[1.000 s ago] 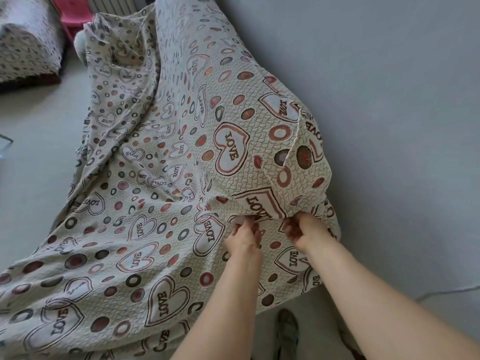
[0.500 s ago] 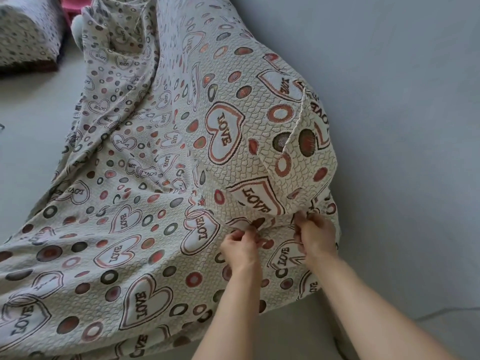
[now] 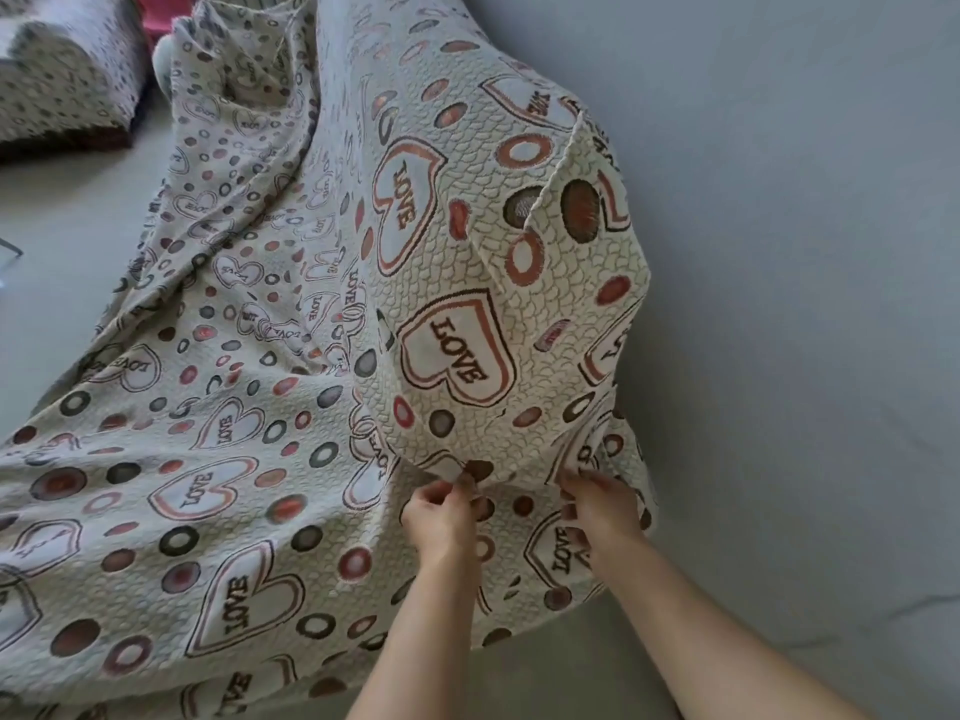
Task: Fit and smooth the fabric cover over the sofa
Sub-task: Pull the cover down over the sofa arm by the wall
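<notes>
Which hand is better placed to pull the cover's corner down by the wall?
Right. The right hand already pinches the heart-patterned fabric cover at the corner nearest the grey wall; the left hand grips farther from it.

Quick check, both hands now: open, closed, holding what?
Left hand: closed, pinching a fold of the fabric cover.
Right hand: closed, gripping the cover's hanging edge by the sofa corner.

Two bare forearms come up from the bottom edge, no sleeves on show; the left hand (image 3: 441, 519) and right hand (image 3: 602, 506) wear no gloves or rings.
</notes>
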`<state>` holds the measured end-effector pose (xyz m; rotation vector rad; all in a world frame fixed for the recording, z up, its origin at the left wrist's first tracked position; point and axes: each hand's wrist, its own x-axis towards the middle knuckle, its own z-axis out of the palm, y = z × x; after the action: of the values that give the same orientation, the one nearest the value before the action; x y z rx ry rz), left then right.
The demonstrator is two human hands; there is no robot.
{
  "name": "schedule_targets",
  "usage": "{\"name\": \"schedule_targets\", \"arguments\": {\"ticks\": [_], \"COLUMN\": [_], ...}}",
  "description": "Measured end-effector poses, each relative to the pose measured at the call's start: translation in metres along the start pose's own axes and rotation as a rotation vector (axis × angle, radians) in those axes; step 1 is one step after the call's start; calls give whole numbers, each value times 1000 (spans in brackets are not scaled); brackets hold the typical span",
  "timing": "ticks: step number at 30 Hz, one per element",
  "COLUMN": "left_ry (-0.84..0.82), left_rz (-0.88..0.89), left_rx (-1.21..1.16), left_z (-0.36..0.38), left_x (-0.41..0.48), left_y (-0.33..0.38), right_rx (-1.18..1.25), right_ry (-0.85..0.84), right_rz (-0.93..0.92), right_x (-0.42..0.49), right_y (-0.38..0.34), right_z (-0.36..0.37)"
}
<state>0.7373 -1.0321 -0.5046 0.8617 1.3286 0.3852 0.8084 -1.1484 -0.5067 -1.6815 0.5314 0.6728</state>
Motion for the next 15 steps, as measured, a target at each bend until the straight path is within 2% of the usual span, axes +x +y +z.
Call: {"name": "schedule_targets", "arguments": {"ticks": [6, 10, 12, 15], "left_ry": [-47, -123, -130, -46], "left_rz": [-105, -100, -74, -2], "left_rx": [-268, -291, -260, -91], "left_z": [7, 11, 14, 24], "left_x": [-3, 1, 0, 2], "left_y": [9, 2, -2, -11], "right_rx": [283, 382, 335, 26], "right_ry": [-81, -128, -83, 65], "right_rz": [-5, 61, 43, -70], "right_x": [1, 14, 25, 46], "right_y": [-36, -57, -59, -45], "right_z": [5, 16, 16, 6]}}
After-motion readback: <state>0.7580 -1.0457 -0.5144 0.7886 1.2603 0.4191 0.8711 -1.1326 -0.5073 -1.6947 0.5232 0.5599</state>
